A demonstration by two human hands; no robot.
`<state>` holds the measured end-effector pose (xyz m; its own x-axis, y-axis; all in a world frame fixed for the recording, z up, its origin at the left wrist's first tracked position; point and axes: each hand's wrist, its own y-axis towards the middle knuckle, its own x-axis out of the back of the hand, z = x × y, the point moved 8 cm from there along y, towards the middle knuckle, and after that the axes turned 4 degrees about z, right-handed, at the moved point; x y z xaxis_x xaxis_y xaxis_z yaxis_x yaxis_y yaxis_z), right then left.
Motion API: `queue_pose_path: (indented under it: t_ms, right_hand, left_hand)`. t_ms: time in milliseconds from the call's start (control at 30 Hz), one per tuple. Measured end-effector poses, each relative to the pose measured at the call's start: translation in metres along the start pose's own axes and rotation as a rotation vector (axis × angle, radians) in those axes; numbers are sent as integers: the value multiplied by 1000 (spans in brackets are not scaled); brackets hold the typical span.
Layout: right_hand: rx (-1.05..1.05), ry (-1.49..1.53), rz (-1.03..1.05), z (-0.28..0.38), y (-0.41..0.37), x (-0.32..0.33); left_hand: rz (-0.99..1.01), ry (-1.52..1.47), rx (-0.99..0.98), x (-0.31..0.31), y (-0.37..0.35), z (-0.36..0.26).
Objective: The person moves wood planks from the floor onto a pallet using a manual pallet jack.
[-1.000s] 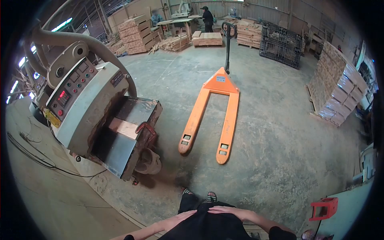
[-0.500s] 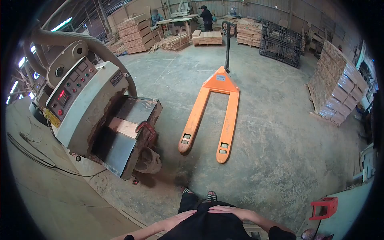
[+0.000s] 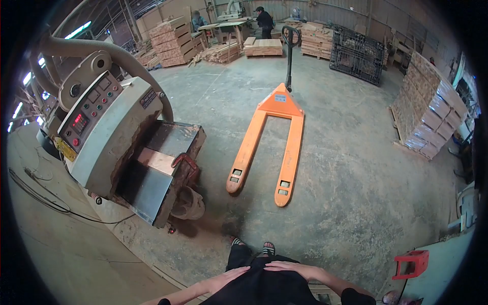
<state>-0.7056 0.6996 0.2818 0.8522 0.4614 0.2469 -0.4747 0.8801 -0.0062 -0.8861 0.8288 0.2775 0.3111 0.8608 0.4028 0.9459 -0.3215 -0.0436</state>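
Note:
My left hand (image 3: 231, 276) and my right hand (image 3: 287, 267) lie flat on my dark-clothed lap at the bottom of the view, fingers together and pointing toward each other, holding nothing. My sandalled feet (image 3: 252, 248) rest on the concrete floor just beyond. A grey woodworking machine (image 3: 104, 137) with a control panel of buttons and a red display stands to my left; a wooden board (image 3: 156, 161) sits in its outfeed opening. An orange pallet jack (image 3: 272, 137) lies on the floor ahead, forks pointing toward me.
A grey dust hose (image 3: 112, 56) arches over the machine. Wrapped stacks of wood (image 3: 429, 109) stand at the right, a black wire crate (image 3: 356, 53) behind. Lumber piles (image 3: 175, 43) and two people fill the far end. A red bracket (image 3: 412, 263) sits lower right.

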Motion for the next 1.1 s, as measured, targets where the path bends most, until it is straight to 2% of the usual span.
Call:
queue_pose_path:
  t_ms: [300,433,533,1100]
  right_hand:
    - [15,-14,-11,5,0,3]
    - [19,-4,-9,5,1,3]
    - [24,-9,-1,5,1,3]
    - [8,53,-3,16,2,9]
  left_hand:
    - [-23,-1,-52,18,6,-25]
    - [3,17,-58,17,5,-20]
    - [20,2,14,-1,1,4]
    - [9,-36,13,1,-1,4]
